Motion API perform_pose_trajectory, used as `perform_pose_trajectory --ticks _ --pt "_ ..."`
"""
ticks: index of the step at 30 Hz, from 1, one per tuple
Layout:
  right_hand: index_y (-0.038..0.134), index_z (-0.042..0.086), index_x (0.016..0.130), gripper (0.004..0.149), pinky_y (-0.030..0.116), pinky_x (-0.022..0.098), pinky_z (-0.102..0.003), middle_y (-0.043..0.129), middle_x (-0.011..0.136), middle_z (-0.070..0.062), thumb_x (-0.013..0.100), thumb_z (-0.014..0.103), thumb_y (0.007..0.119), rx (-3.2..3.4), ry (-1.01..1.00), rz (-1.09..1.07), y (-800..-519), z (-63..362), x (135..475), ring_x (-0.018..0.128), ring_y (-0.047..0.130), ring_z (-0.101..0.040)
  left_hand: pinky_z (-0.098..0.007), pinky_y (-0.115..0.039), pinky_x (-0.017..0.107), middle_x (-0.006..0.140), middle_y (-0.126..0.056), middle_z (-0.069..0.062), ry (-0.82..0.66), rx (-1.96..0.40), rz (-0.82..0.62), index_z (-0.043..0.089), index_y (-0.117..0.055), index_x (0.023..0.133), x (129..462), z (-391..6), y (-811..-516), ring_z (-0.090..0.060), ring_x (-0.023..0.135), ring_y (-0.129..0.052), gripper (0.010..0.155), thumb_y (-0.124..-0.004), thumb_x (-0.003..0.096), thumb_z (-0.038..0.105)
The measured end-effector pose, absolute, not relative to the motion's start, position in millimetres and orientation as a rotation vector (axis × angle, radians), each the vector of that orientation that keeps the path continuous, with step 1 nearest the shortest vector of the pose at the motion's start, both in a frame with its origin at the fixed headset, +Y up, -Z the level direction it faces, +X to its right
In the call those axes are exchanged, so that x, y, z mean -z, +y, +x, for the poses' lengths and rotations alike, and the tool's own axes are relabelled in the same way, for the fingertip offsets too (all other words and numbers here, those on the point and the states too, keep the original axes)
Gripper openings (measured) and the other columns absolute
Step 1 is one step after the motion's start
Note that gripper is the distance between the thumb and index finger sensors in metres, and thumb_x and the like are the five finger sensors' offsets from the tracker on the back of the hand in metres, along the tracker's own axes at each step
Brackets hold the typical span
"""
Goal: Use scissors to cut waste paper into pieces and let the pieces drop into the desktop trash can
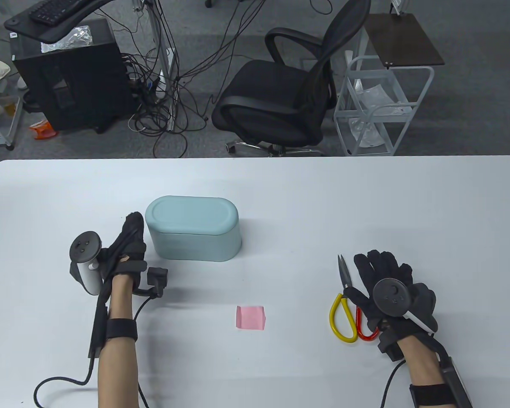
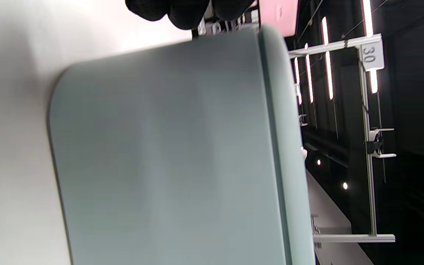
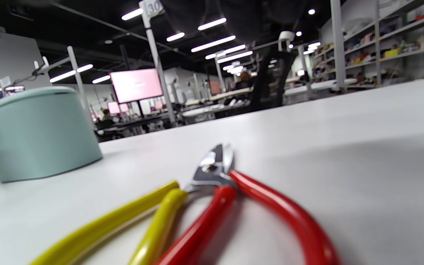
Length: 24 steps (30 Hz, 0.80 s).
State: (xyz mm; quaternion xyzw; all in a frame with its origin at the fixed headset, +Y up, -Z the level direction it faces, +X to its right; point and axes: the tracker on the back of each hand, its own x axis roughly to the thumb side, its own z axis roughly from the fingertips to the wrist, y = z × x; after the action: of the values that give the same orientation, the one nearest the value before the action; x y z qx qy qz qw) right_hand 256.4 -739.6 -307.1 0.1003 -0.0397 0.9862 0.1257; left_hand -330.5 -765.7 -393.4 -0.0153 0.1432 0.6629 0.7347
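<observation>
Table view shows a white counter (image 1: 280, 204) with a pale teal, oval desktop trash can of smooth plastic (image 1: 194, 227) standing left of centre, its flat lid closed on top. A small square sheet of pink paper (image 1: 250, 317) lies flat on the counter nearer the person, well apart from the can and roughly midway between the two hands.

The left hand (image 1: 125, 250), in a black sensor glove with a grey tracker strapped to its back, stands on edge just beside the can's left end. Its fingers (image 1: 132, 223) are extended toward the can and hold nothing; whether the tips touch the can's wall cannot be told from above. Left wrist view, turned on its side, is filled by the can's wall and lid seam (image 2: 168, 147), with black fingertips (image 2: 186, 13) at the top edge close to the can.

The right hand (image 1: 393, 293) lies palm down on the right of the counter, fingers spread and fairly straight, covering part of a pair of scissors with one yellow loop handle and one red loop handle (image 1: 344, 306). The steel blades are together and point away from the person, and the yellow loop sits clear of the glove while the red one is partly under it. No finger can be seen passing through either loop. Right wrist view looks low across the scissors (image 3: 212, 191) lying flat, with the can (image 3: 35, 132) at far left.
</observation>
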Motion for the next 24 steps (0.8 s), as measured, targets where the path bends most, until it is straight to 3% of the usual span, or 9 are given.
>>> perform_pose_trajectory --ticks 6,24 --pt "0.042 0.024 0.110 0.085 0.036 0.070 -0.075 0.046 0.118 -0.018 0.040 0.072 0.047 -2.872 -0.108 0.300 -738.4 254.3 305.0 0.106 0.040 -0.050 -0.066 -0.033 0.075 0.123 -0.042 -0.017 0.292 -1.439 -0.030 0.019 -0.038 0.117 398.9 -316.4 -772.9 -0.050 0.109 -0.048 0.092 -0.048 0.0464 0.077" --pt "0.042 0.023 0.110 0.085 0.037 0.070 -0.075 0.046 0.118 -0.018 0.040 0.071 0.047 -2.853 -0.074 0.256 -740.9 260.5 307.0 0.106 0.040 -0.050 -0.066 -0.035 0.075 0.123 -0.033 -0.018 0.173 -1.470 -0.122 0.017 -0.030 0.117 394.1 -230.7 -777.1 -0.052 0.108 -0.040 0.093 -0.049 0.0470 0.075"
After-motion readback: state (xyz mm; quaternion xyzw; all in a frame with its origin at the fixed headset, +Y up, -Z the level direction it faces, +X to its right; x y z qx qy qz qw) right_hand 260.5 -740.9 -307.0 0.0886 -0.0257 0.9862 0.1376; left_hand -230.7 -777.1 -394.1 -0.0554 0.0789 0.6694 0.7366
